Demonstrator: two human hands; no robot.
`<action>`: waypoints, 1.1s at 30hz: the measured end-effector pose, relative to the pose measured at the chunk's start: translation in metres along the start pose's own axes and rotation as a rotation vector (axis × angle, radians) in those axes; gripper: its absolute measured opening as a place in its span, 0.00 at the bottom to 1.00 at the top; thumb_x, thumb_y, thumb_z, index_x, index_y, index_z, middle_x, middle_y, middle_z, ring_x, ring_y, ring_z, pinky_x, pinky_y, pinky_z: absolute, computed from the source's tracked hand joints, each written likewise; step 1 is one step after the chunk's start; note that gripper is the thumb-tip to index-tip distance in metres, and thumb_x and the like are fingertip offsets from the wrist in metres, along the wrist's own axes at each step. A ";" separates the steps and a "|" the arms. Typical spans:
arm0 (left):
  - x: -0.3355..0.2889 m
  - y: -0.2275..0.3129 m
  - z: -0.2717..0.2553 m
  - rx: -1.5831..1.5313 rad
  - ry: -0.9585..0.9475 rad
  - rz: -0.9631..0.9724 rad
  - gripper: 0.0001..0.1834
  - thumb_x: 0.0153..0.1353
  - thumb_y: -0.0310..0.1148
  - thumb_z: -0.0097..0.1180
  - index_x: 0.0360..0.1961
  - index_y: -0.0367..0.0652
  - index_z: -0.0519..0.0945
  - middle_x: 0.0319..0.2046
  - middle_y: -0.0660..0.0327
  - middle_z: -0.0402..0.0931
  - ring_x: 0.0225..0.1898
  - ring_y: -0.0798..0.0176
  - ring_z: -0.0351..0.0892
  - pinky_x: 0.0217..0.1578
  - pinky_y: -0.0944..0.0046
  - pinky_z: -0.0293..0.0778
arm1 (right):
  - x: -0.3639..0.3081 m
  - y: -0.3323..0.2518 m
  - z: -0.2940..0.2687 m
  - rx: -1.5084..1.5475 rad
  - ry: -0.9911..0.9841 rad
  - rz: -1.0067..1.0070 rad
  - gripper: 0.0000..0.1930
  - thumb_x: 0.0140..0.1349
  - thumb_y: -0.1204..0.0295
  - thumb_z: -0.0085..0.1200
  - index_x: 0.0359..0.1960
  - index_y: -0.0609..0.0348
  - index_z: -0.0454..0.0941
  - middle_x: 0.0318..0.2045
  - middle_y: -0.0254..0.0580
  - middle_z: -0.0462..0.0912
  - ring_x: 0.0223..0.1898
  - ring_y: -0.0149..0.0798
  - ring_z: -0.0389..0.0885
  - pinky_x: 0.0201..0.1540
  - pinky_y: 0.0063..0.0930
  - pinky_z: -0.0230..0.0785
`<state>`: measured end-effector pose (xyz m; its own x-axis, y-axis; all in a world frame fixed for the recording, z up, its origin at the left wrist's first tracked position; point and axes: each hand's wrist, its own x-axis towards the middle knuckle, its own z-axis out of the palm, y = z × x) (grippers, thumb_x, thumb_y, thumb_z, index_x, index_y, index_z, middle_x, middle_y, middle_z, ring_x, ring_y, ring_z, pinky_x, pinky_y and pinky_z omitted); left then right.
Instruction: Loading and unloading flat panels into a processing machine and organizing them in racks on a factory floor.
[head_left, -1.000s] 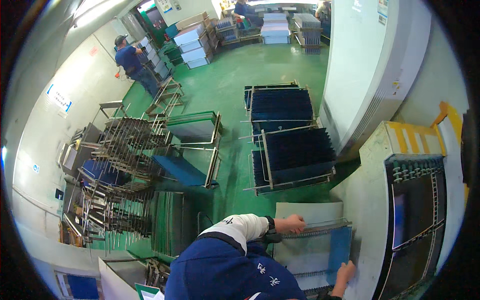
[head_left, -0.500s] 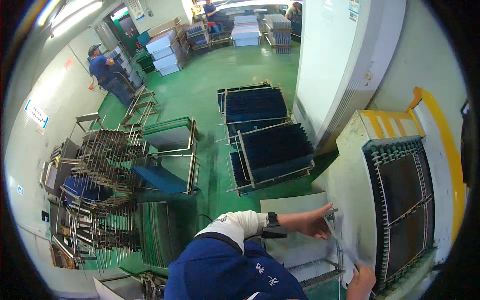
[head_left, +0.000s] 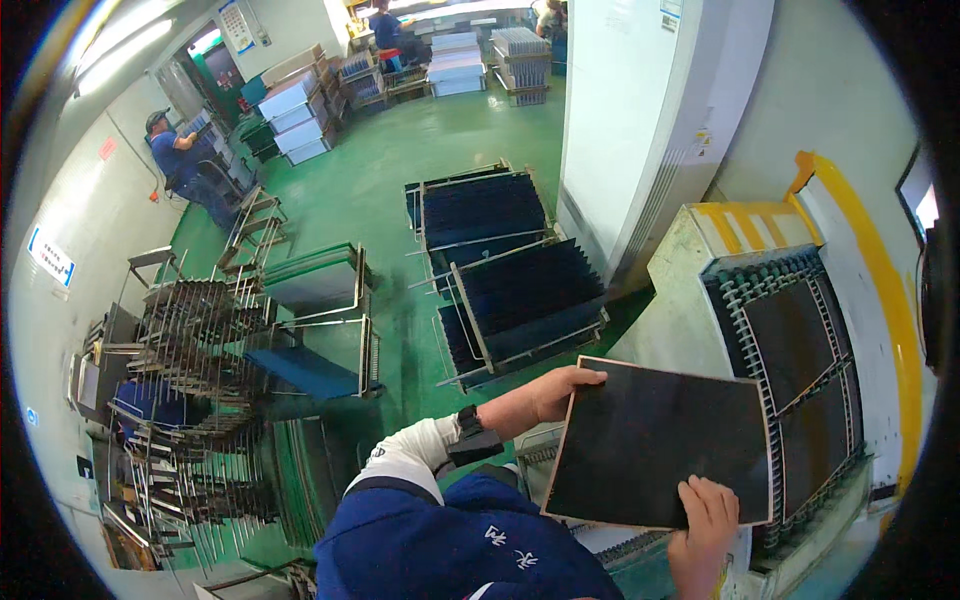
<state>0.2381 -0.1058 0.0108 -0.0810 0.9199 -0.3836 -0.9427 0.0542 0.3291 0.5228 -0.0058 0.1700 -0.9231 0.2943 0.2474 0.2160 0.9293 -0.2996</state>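
Note:
In front of me I hold a thin, dark rectangular panel [head_left: 655,445] with a narrow copper-coloured edge, its broad face tilted up. My left hand [head_left: 563,393] is closed on its upper left corner, thumb on the face and the other fingers hidden beneath. At the lower right edge my right hand [head_left: 705,525] grips the panel, fingers lying over the face; its thumb is not visible. Just right of the panel stands a pale machine [head_left: 690,270] with rows of rollers [head_left: 738,310]. More dark panels [head_left: 815,430] lie on its roller bed.
Wire racks of dark panels [head_left: 485,210] stand ahead on the green floor [head_left: 380,200]. A rack with a blue panel [head_left: 310,370] and stacked metal frames [head_left: 195,350] are to the left. A white column [head_left: 625,120] rises at the right. One person [head_left: 185,165] stands far left; others are at the back.
The panel, seen nearly edge-on before, now shows its dark face. My left hand has moved left and up with its corner; my right hand still holds the lower edge. The whole view has shifted slightly.

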 end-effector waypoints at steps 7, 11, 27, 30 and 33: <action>0.025 -0.014 -0.008 0.042 0.036 0.043 0.17 0.64 0.37 0.51 0.50 0.38 0.74 0.44 0.56 0.78 0.44 0.59 0.79 0.49 0.55 0.74 | -0.017 0.042 0.054 -0.114 -0.023 0.222 0.24 0.42 0.82 0.48 0.48 0.63 0.73 0.53 0.46 0.72 0.60 0.51 0.63 0.63 0.46 0.50; 0.043 -0.033 -0.013 0.018 0.112 0.004 0.14 0.62 0.36 0.55 0.47 0.41 0.75 0.41 0.60 0.78 0.40 0.61 0.78 0.45 0.57 0.74 | -0.053 0.063 0.081 0.033 -0.048 0.462 0.20 0.46 0.79 0.55 0.45 0.62 0.74 0.46 0.46 0.74 0.53 0.51 0.69 0.57 0.46 0.59; 0.067 -0.066 -0.012 -0.027 0.019 -0.082 0.17 0.65 0.41 0.52 0.48 0.40 0.75 0.46 0.60 0.77 0.46 0.61 0.77 0.51 0.59 0.71 | -0.107 0.077 0.174 1.270 0.419 1.145 0.11 0.63 0.64 0.51 0.26 0.55 0.71 0.18 0.32 0.72 0.18 0.29 0.72 0.21 0.25 0.67; 0.062 -0.066 -0.003 -0.060 -0.080 -0.082 0.22 0.63 0.45 0.53 0.54 0.44 0.72 0.49 0.64 0.76 0.51 0.62 0.73 0.53 0.58 0.67 | -0.112 0.081 0.164 1.192 0.460 1.196 0.09 0.63 0.66 0.51 0.27 0.55 0.71 0.19 0.31 0.72 0.19 0.28 0.70 0.21 0.24 0.66; 0.077 -0.067 -0.009 -0.095 0.036 -0.110 0.24 0.64 0.45 0.51 0.55 0.42 0.71 0.52 0.63 0.74 0.54 0.62 0.71 0.55 0.58 0.66 | -0.120 0.087 0.151 1.191 0.547 1.188 0.05 0.61 0.70 0.51 0.32 0.58 0.73 0.25 0.33 0.75 0.23 0.28 0.73 0.22 0.24 0.68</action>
<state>0.2922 -0.0423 -0.0483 0.0142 0.8957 -0.4443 -0.9728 0.1150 0.2008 0.6046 0.0060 -0.0244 -0.1987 0.8920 -0.4060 0.0707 -0.4001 -0.9137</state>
